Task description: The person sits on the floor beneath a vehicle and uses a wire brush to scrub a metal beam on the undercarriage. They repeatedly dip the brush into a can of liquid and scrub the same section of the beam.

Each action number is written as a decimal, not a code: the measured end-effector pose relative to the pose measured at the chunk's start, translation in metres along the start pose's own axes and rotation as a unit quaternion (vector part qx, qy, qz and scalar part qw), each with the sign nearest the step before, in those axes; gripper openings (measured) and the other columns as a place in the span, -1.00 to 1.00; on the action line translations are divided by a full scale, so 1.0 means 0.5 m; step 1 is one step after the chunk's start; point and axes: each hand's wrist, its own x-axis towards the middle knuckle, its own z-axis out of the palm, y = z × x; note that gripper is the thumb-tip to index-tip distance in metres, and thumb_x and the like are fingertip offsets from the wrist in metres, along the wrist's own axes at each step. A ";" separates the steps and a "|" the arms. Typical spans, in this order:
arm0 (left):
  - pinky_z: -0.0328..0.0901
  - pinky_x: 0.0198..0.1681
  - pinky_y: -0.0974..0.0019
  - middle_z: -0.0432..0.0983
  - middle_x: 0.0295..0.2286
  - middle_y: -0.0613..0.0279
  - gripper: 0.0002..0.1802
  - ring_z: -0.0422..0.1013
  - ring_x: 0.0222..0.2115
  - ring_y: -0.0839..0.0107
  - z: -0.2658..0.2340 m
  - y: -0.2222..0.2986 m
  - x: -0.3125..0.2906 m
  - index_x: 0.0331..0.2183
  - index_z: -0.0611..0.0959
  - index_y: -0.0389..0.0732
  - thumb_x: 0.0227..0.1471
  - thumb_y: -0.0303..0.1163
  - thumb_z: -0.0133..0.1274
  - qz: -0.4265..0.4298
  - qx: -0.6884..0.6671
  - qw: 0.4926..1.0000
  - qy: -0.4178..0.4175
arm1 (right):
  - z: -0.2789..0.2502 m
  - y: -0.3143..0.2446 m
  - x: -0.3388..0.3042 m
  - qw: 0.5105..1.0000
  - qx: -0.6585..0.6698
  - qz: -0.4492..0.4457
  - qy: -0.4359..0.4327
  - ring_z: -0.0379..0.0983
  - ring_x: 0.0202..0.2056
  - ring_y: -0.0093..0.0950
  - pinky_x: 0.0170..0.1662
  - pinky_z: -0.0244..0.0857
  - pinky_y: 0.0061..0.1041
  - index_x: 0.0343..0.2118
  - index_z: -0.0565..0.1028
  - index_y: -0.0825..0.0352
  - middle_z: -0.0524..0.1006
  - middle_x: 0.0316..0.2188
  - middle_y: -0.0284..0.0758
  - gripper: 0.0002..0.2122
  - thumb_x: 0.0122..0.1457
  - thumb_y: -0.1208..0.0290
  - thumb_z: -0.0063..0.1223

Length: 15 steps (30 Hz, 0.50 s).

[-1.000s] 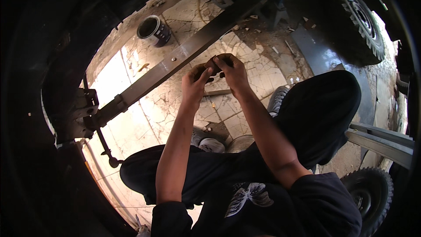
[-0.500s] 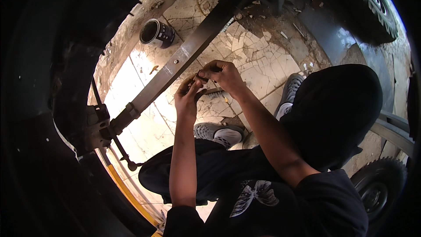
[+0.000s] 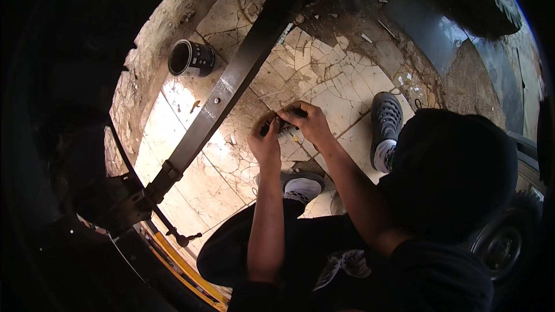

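My left hand (image 3: 266,143) and my right hand (image 3: 310,124) meet fingertip to fingertip in front of me, above the tiled floor. Both are closed in a pinch around something small and dark, mostly covered by the fingers and too small to name. Dark smudges mark my fingertips. Just below the fingers, a bristled brush (image 3: 287,130) shows in part, the rest hidden by my hands. To the left of my hands a long metal bar (image 3: 222,89) slants across, with a bolt head on its face.
A dark open can (image 3: 202,60) stands on the cracked tiles (image 3: 324,92) beyond the bar. A jointed rod (image 3: 184,239) and a yellow strip (image 3: 191,273) lie at lower left. Tyred wheels (image 3: 502,251) are at right. My grey shoe (image 3: 387,117) rests on the floor.
The whole view has shifted with my head. My joined hands sit farther from the metal bar and lower in the picture, still pinched together. More of the brush is covered.
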 end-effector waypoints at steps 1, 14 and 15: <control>0.46 -0.15 0.38 0.69 -0.27 0.15 -0.76 0.57 -0.26 0.47 0.007 -0.017 0.000 -0.16 0.75 -0.37 0.09 -0.52 0.27 -0.001 -0.014 1.000 -0.001 | -0.005 0.006 0.004 1.000 -0.025 0.004 0.012 0.53 -0.27 -0.61 -0.13 0.38 -0.56 -0.22 0.66 0.40 0.66 -0.34 -0.39 -0.72 0.15 0.28 0.42; 0.43 -0.17 0.42 0.64 -0.25 0.15 -0.79 0.55 -0.27 0.46 0.064 0.052 0.032 -0.15 0.66 -0.37 0.14 -0.58 0.22 0.050 -0.154 0.987 -0.015 | -0.001 -0.087 0.051 0.993 0.019 -0.106 0.051 0.60 -0.31 -0.58 -0.19 0.46 -0.57 -0.19 0.65 0.44 0.70 -0.34 -0.28 -0.78 0.21 0.40 0.33; 0.42 -0.18 0.42 0.64 -0.26 0.15 -0.82 0.54 -0.28 0.46 0.062 0.072 0.057 -0.17 0.65 -0.37 0.15 -0.60 0.20 0.049 -0.208 0.977 -0.009 | 0.013 -0.113 0.068 0.992 0.015 -0.121 0.038 0.60 -0.30 -0.58 -0.19 0.46 -0.57 -0.18 0.65 0.43 0.70 -0.34 -0.28 -0.78 0.21 0.39 0.32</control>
